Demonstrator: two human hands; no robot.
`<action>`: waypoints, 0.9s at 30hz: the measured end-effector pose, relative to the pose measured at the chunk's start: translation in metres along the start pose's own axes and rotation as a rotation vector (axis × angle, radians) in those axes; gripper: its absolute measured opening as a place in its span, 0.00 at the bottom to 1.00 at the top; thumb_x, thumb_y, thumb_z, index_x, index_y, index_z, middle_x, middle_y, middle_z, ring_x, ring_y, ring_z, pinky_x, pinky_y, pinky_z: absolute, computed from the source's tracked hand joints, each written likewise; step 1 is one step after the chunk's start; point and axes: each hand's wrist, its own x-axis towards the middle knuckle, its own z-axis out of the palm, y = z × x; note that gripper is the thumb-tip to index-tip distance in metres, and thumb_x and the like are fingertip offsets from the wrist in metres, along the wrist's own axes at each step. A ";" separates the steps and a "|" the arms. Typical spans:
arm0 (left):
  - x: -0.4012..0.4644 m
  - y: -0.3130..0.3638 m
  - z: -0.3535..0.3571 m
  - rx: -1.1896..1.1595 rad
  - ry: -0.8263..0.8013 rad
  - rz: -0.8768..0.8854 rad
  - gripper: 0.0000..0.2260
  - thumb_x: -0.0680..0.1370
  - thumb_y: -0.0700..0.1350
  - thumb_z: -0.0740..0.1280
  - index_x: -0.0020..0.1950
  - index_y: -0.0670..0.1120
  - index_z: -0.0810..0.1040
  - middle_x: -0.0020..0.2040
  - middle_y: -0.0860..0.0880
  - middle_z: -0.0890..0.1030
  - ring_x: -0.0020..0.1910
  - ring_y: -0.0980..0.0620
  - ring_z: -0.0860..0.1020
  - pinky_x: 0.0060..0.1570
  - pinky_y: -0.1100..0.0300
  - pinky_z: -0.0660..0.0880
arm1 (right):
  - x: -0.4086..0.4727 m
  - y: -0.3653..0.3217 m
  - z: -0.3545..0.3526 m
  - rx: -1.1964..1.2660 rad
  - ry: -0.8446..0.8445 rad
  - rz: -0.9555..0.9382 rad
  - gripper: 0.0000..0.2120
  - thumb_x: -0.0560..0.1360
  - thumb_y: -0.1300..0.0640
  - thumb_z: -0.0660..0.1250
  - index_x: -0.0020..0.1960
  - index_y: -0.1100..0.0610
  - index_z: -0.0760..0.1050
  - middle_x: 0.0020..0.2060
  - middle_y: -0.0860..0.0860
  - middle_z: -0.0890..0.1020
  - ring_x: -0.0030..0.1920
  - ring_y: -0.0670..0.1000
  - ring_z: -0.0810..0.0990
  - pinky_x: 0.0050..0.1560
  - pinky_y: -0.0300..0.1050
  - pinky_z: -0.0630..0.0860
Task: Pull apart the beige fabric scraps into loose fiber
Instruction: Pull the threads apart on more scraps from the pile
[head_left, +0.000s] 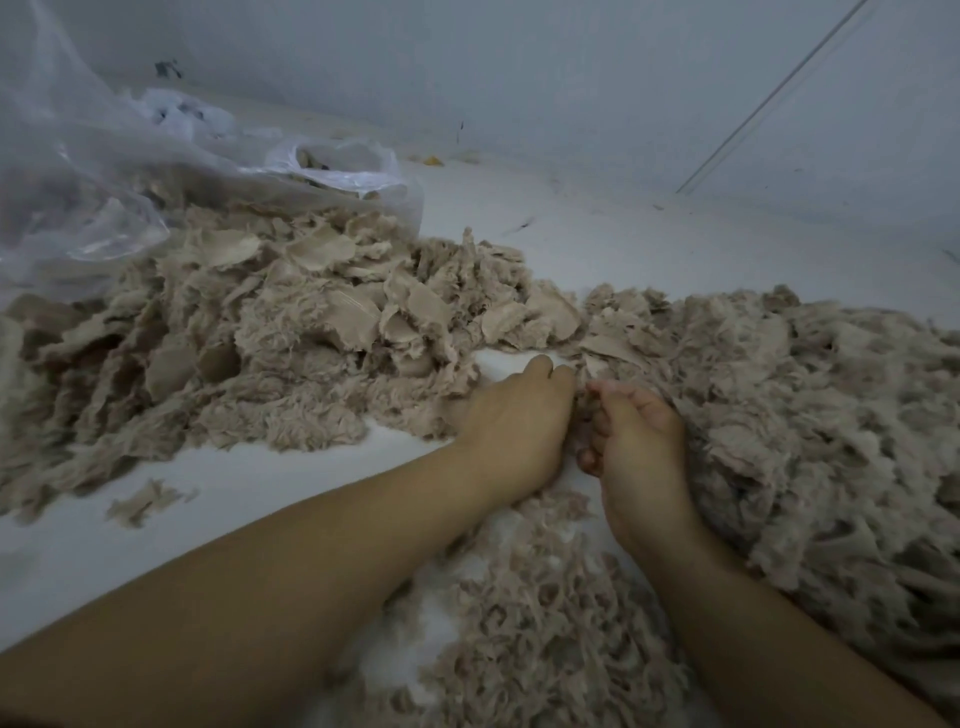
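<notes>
Bare white floor (249, 488) stays open in front of your left forearm, and more of it runs behind the piles toward the wall (571, 78). You have two heaps: beige fabric scraps (291, 322) at left, loose fiber (810, 415) at right and spreading near you. Your left hand (519, 415) and right hand (639, 441) meet between them, fingers curled, pinching one small scrap piece (582, 400), mostly hidden by the fingers. One clear plastic bag (104, 171) lies far left; its content is hard to see.
</notes>
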 end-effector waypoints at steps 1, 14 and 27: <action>0.001 0.004 0.007 -0.029 0.014 -0.045 0.09 0.76 0.43 0.65 0.54 0.45 0.69 0.50 0.45 0.71 0.38 0.46 0.72 0.26 0.56 0.54 | 0.001 0.001 0.000 0.006 0.007 0.001 0.11 0.83 0.59 0.58 0.49 0.54 0.79 0.22 0.43 0.71 0.23 0.43 0.67 0.22 0.38 0.65; 0.029 -0.002 0.015 -0.178 -0.085 -0.094 0.07 0.76 0.42 0.63 0.43 0.54 0.76 0.37 0.52 0.76 0.36 0.50 0.76 0.27 0.59 0.59 | 0.007 0.004 -0.003 0.037 0.041 0.050 0.13 0.84 0.60 0.57 0.64 0.61 0.75 0.20 0.42 0.66 0.20 0.42 0.61 0.21 0.35 0.59; -0.012 -0.010 0.011 -0.273 -0.014 0.000 0.03 0.76 0.35 0.62 0.46 0.41 0.75 0.44 0.46 0.72 0.40 0.44 0.73 0.36 0.50 0.69 | 0.011 0.002 -0.003 -0.010 0.000 0.110 0.12 0.82 0.64 0.59 0.63 0.58 0.75 0.20 0.43 0.70 0.21 0.42 0.64 0.20 0.36 0.62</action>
